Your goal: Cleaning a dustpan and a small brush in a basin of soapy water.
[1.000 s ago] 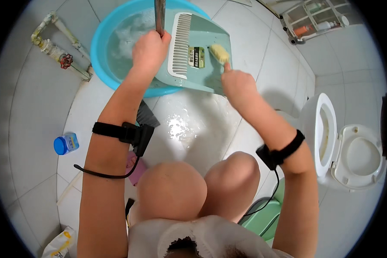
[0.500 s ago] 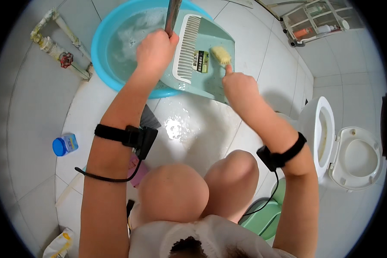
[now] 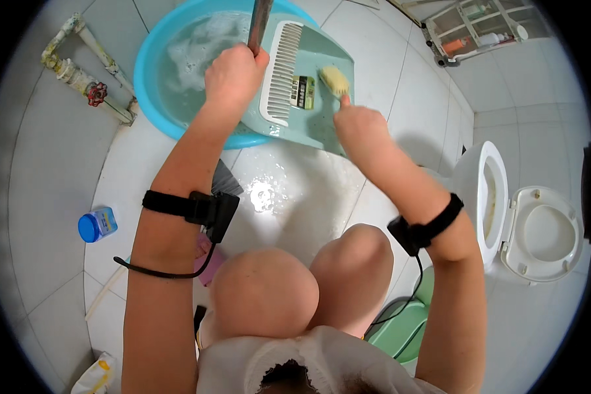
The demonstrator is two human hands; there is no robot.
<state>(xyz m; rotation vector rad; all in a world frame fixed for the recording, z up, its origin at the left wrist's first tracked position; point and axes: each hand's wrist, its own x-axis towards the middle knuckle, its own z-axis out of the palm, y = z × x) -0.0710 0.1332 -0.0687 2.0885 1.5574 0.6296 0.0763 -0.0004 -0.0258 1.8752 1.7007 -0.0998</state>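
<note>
My left hand (image 3: 233,80) is wrapped round the brown pole handle (image 3: 261,23) of a pale green dustpan (image 3: 322,56). The pan is tilted over the right rim of a blue basin (image 3: 144,79) that holds cloudy, sudsy water (image 3: 194,62). A white comb-toothed strip (image 3: 284,72) runs along the pan, beside a printed label (image 3: 303,92). My right hand (image 3: 362,128) is closed on a scrub brush (image 3: 335,81), thumb laid along its handle. Its pale yellow bristle head rests on or just over the pan's inner face, where dark specks show; exact contact is hard to tell.
Wet tiles (image 3: 269,177) lie between my knees and the basin. A toilet (image 3: 489,197) stands at right, a wire rack (image 3: 479,29) at far right. Left are a pipe with a red valve (image 3: 96,93) and a blue-lidded jar (image 3: 97,224). A green stool-like item (image 3: 400,328) sits beside me.
The whole view has shifted slightly. My right hand and the brush have moved very little against the pan, and my left hand keeps its hold on the pole.
</note>
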